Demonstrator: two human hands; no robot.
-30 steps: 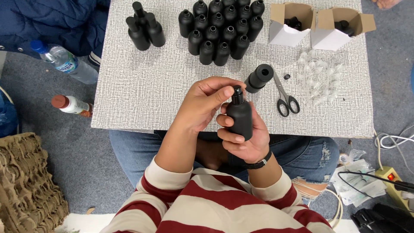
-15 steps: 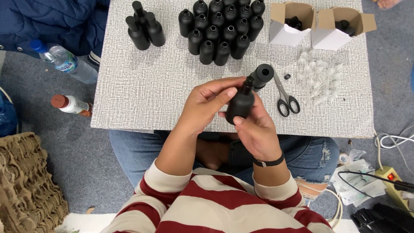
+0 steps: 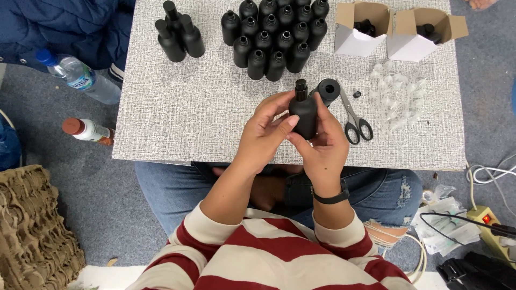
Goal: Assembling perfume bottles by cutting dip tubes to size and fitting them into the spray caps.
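I held black bottle [image 3: 304, 115] upright, left hand [image 3: 264, 140] and right hand [image 3: 322, 149] both clamped on it, above near tabletop [image 3: 188, 107] edge.

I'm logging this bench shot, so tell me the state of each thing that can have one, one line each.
Black bottle: upright, held above the table in both hands.
Left hand: closed on the bottle's side.
Right hand: closed around the bottle.
Group of black bottles: standing, uncapped.
Three black bottles: standing, tops fitted.
Scissors: lying flat, blades shut.
Two cardboard boxes: flaps open, dark item inside each.
Water bottle: lying on floor, capped.
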